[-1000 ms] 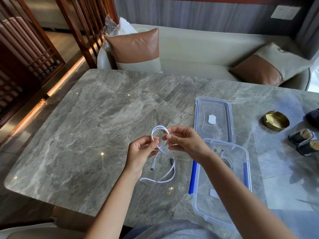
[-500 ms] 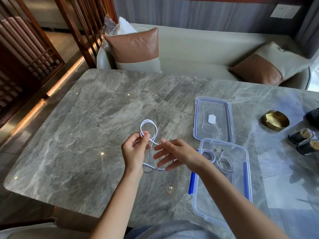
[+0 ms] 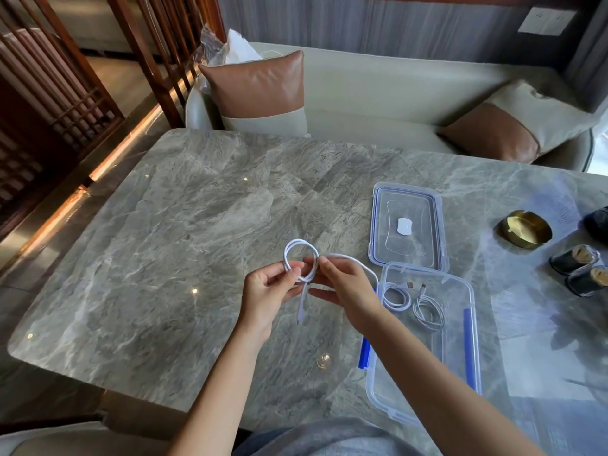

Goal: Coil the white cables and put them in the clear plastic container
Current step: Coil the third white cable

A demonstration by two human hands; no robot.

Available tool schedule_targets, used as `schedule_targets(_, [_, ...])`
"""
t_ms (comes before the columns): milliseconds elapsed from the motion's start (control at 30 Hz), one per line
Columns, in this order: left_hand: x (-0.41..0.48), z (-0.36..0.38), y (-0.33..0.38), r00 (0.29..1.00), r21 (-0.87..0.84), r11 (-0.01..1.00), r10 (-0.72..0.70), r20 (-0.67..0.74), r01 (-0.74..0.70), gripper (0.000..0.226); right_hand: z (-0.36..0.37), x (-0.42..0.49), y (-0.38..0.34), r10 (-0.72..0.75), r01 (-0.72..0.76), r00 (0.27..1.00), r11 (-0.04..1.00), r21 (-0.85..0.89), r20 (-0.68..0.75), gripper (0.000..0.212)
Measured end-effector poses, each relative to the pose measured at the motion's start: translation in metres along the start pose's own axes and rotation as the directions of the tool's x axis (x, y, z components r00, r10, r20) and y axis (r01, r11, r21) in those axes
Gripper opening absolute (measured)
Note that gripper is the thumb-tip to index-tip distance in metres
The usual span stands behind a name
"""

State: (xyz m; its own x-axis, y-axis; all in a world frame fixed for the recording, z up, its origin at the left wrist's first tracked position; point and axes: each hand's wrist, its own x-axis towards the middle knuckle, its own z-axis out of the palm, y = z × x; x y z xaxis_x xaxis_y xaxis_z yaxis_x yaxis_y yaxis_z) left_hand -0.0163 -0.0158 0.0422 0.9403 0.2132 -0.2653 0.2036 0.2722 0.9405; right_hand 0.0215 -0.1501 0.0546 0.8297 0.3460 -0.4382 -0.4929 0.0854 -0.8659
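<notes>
White cable [image 3: 302,302], loop away, plug tail toward the person, in pinch grip of left hand [image 3: 266,291] and right hand [image 3: 348,287].

White cable [image 3: 300,241] — table [image 3: 164,258] grey, seemingly marbled.

Both bare forearms rise from the lower edge to mid-frame. The left hand [image 3: 268,292] and right hand [image 3: 350,289] almost meet, each pinching the white cable [image 3: 293,244].
</notes>
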Motion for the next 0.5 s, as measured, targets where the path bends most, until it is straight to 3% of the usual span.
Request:
schedule_targets(133, [-0.002,-0.006,0.002,1.000,0.022,1.000,-0.016,0.009,0.016,0.025,-0.005,-0.003,-0.007,-0.054,0.067,0.994,0.988,-0.139,0.096,0.021])
schedule_targets(267, [-0.003,-0.009,0.006,0.998,0.066,0.997,-0.042,0.053,0.038,0.020,-0.005,-0.001,-0.006,-0.066,0.085,0.991,0.983,-0.165,0.120,0.021])
schedule_targets(367, [-0.003,-0.016,0.008,0.980,0.112,0.992,-0.071,0.184,0.050,0.011,-0.007,-0.001,-0.007,-0.026,0.054,0.984,0.986,-0.155,0.177,0.018])
schedule_targets(433, [-0.002,-0.024,0.011,0.967,0.115,0.991,-0.087,0.240,0.061,0.028,-0.010,0.000,-0.009,0.019,0.027,0.971,0.981,-0.191,0.236,0.023])
schedule_targets(500, [0.001,-0.031,0.013,0.988,0.010,0.997,-0.077,0.137,0.077,0.030,-0.014,-0.001,-0.010,0.070,0.006,0.954,0.968,-0.252,0.292,0.024])
